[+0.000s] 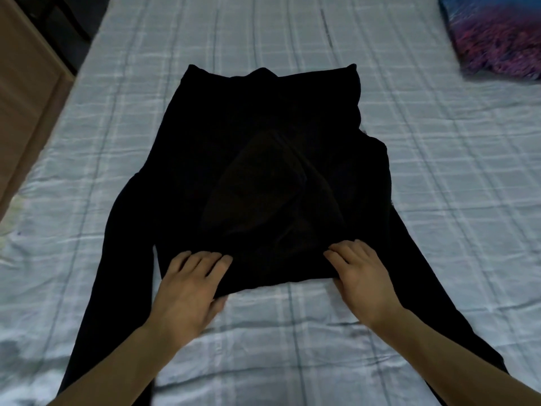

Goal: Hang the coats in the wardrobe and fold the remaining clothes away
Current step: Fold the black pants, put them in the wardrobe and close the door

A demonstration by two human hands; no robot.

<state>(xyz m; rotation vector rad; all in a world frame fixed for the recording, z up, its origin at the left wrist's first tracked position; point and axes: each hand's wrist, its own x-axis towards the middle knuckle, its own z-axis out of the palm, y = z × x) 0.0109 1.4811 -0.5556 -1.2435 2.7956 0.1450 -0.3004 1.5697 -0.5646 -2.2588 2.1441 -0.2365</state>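
Bedroom, dim light; a bed with a pale blue plaid sheet (292, 332) fills the view. Far left, a brown wooden furniture panel (26, 92) stands beside the bed.

Black long-sleeved top (263, 171) lies flat in the middle of the sheet, partly folded. One sleeve trails toward you down the left, the other down the right under your forearm. Its long axis runs away from you: near edge at your hands, far edge toward the head of the bed. (Fabric too dark to tell neck from hem with confidence.)

Your left hand (187, 291) grips the near-left corner, fingers close together on top, thumb tucked under the edge. Your right hand (363, 276) rests on the near-right corner, fingers slightly spread over the cloth; whether its thumb is under the edge, I cannot tell.

Far right, a pillow with a purple and blue print (497, 39) sits at the bed's top corner, well apart from the top.

Risks, as I judge them:
- Both sleeves hang loose outside the body; fold forward now and they will likely drag or bunch, leaving an untidy bundle.
- Uneven grip between your hands could skew the fold.
- The sheet is already wrinkled; pulling may drag it along with the garment.
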